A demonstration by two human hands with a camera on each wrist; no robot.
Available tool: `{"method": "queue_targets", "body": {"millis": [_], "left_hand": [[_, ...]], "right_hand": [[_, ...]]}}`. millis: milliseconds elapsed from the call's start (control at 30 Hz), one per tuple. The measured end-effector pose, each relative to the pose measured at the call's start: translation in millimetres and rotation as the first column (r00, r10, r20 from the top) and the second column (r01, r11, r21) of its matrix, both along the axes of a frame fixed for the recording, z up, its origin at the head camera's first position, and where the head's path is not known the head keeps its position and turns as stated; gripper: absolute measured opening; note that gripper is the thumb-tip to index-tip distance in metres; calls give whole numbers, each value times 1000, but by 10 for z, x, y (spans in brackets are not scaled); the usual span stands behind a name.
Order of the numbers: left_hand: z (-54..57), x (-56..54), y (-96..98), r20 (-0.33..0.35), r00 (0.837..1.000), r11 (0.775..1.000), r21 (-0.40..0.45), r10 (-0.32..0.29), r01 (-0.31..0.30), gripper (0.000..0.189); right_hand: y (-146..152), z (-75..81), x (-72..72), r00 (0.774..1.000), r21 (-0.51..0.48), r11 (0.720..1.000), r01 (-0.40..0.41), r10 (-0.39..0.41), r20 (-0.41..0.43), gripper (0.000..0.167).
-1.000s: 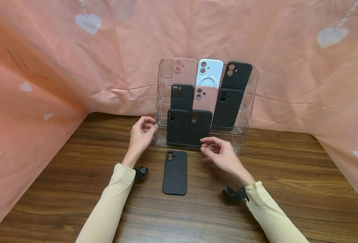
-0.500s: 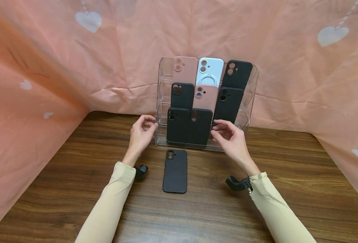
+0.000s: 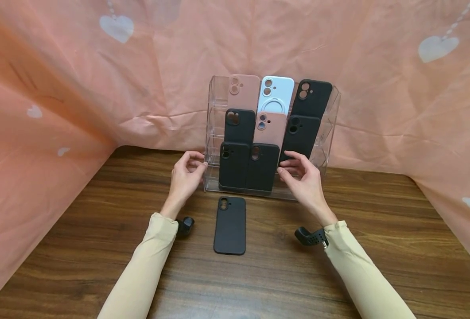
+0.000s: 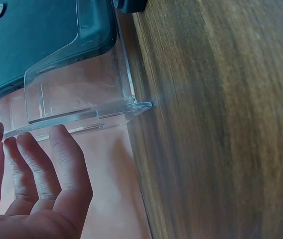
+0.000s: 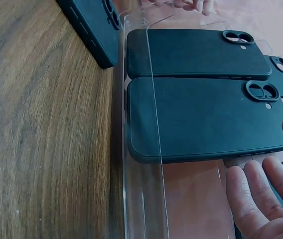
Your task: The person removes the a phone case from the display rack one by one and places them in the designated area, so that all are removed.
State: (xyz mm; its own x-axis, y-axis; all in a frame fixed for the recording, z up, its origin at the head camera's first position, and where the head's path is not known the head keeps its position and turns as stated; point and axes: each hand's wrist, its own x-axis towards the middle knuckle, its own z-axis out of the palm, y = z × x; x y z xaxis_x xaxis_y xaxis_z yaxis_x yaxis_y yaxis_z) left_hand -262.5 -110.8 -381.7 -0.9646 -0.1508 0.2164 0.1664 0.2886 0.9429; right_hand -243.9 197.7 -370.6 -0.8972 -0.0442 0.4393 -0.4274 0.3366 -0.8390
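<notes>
A clear acrylic tiered stand holds several phone cases. My left hand rests its fingertips against the stand's left side panel, fingers bent. In the bottom tier two black phone cases lean side by side: a left one and a right one. Beside the right one's right edge is my right hand, thumb and fingers apart with nothing between them. Its fingers appear just off that case's long edge in the right wrist view. Another black phone case lies flat on the table before the stand.
Higher tiers bear pink cases, a white case with a ring, and several black cases. Behind and at the sides hangs a pink curtain with white hearts. The table is dark wood-grained.
My right hand has moved up and to the right, from the right bottom case's lower corner to beside its upper right edge. The left hand has stayed at the stand's side.
</notes>
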Motion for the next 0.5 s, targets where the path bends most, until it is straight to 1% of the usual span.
{"method": "queue_targets", "body": {"millis": [267, 367, 500], "left_hand": [[20, 13, 10, 6, 1000, 1000, 11, -8, 8, 20], [19, 14, 10, 6, 1000, 1000, 9, -9, 9, 20], [14, 9, 7, 5, 1000, 1000, 6, -7, 7, 19]], "right_hand": [[-11, 61, -38, 1000, 35, 999, 7, -6, -20, 49], [-17, 85, -51, 1000, 70, 997, 19, -18, -18, 51], [-27, 117, -71, 999, 143, 989, 43, -41, -19, 53]]}}
